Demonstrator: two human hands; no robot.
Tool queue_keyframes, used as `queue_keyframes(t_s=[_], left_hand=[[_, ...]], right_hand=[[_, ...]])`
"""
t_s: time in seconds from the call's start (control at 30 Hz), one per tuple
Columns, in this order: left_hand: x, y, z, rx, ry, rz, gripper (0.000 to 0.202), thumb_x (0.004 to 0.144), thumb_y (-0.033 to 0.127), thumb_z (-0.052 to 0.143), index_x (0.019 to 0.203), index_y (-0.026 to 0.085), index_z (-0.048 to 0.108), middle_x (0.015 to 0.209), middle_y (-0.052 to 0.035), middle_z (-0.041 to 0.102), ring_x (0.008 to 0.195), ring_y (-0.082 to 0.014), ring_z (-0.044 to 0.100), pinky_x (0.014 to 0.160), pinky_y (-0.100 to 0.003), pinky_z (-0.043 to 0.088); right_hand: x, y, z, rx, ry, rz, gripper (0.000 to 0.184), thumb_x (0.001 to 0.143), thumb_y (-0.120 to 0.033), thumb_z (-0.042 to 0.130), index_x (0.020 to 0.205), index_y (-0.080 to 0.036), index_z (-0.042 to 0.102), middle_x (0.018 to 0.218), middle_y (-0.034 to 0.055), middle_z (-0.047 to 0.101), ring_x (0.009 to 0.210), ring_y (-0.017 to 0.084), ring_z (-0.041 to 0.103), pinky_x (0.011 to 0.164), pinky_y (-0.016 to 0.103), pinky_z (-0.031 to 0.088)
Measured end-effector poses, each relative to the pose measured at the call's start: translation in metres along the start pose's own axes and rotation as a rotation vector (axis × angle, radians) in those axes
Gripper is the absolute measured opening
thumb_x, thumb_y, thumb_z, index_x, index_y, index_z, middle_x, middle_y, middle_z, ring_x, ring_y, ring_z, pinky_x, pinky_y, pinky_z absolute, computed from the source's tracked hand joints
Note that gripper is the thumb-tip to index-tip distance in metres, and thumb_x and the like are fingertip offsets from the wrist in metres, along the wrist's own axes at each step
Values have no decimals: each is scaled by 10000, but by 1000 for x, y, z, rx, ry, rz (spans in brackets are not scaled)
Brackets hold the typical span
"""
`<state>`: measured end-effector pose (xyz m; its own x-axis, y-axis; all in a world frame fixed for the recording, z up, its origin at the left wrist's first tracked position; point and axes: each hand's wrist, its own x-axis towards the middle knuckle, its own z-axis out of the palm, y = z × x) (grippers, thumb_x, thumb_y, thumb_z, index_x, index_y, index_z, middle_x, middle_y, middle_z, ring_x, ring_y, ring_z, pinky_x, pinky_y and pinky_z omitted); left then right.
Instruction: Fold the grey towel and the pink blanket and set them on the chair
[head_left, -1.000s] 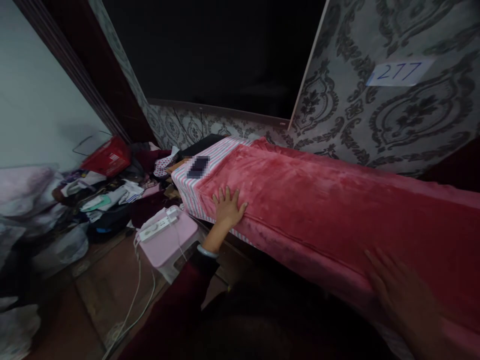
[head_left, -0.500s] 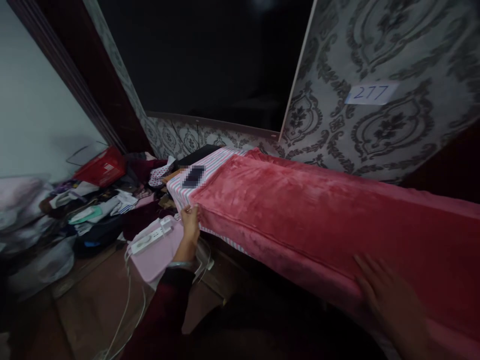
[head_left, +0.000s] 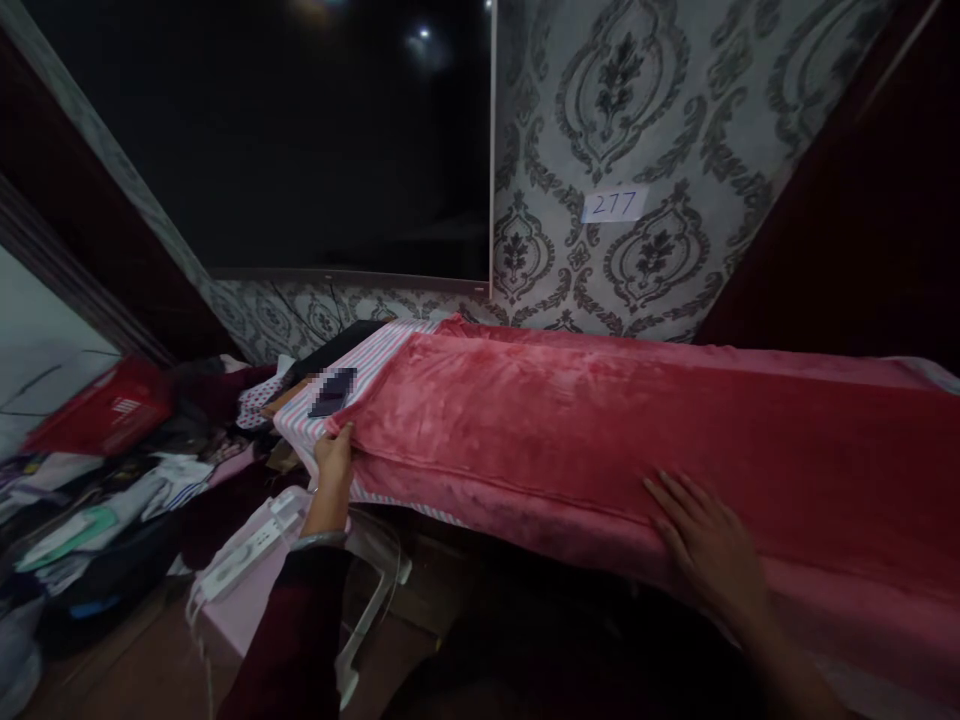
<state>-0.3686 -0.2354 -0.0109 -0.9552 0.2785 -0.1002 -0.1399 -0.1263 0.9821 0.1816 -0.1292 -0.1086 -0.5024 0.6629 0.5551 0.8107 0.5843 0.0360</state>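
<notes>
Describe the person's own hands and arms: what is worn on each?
The left hand is gloveless, with a pale greyish bangle and a dark red sleeve with a near-black cuff. On the right hand and wrist, no glove, bangle or sleeve shows.

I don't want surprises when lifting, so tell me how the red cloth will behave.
The red cloth is likely floppy: it drapes over the near edge. Lifted by the corner the left hand pinches, it would probably sag. Its plush-looking surface may resist sliding.

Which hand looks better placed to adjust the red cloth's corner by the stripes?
Likely the left hand: it pinches the red cloth at that corner, while the right hand rests spread farther along.
</notes>
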Motion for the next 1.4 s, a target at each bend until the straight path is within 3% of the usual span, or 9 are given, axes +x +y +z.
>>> queue_keyframes(t_s=[0.17,0.33,0.57,0.7,0.8,1.07,1.2,1.3,1.4], left_hand=[[-4,24,33,-49,-112,103,131,627,216,659,727,191,580,626,48,593,572,-115,534,611,-248,470],[-30,54,105,3,-346,243,128,628,236,677,678,204,563,622,52,540,591,-118,482,622,-255,440],[-159,38,216,366,-910,677,50,790,243,627,764,206,605,734,2,632,741,-177,559,720,-289,463],[-225,-9,208,627,-1281,899,169,865,245,596,707,215,542,720,-13,624,705,-175,554,710,-291,454],[-242,-36,186,708,-1419,967,121,833,170,606,731,212,556,785,-34,662,757,-190,599,735,-293,457],[-239,-36,173,525,-1201,775,139,892,248,561,757,222,536,732,-4,622,690,-174,579,673,-285,430],[-238,-24,167,397,-1149,713,185,881,287,569,719,231,500,659,27,542,641,-153,535,618,-265,404],[-238,-23,156,399,-1154,719,149,860,276,571,725,231,527,658,23,556,631,-156,534,601,-269,410],[-239,-31,146,420,-1200,756,57,842,230,553,803,230,595,757,-9,659,706,-180,611,674,-293,478]], right_hand=[[1,-1,2,-10,11,-5,500,1046,-364,356,1444,-257,639,1475,79,635,1363,292,551,1092,495,445],[3,-3,6,11,8,18,487,1039,-381,382,1432,-279,652,1473,73,638,1371,291,547,1107,517,443],[7,-8,3,53,-1,56,476,1040,-363,399,1442,-298,644,1507,63,610,1399,290,526,1135,537,428],[8,-10,2,94,-18,81,483,1033,-375,434,1479,-313,609,1530,65,587,1417,301,512,1156,558,411],[10,-8,0,169,-58,121,479,1022,-393,459,1469,-323,618,1535,67,580,1428,311,509,1158,575,413],[74,19,-11,974,-87,538,528,910,-522,596,1362,-264,686,1363,116,706,1227,336,672,1083,549,515],[134,16,-6,1501,-339,780,601,953,-498,596,1480,-215,531,1240,156,748,989,273,762,980,527,580],[175,7,11,1685,-441,755,579,980,-519,564,1463,-203,516,1106,143,776,934,261,769,950,523,592],[210,-2,34,1696,-322,606,542,963,-520,563,1420,-229,558,1090,112,778,961,264,758,923,500,608]])
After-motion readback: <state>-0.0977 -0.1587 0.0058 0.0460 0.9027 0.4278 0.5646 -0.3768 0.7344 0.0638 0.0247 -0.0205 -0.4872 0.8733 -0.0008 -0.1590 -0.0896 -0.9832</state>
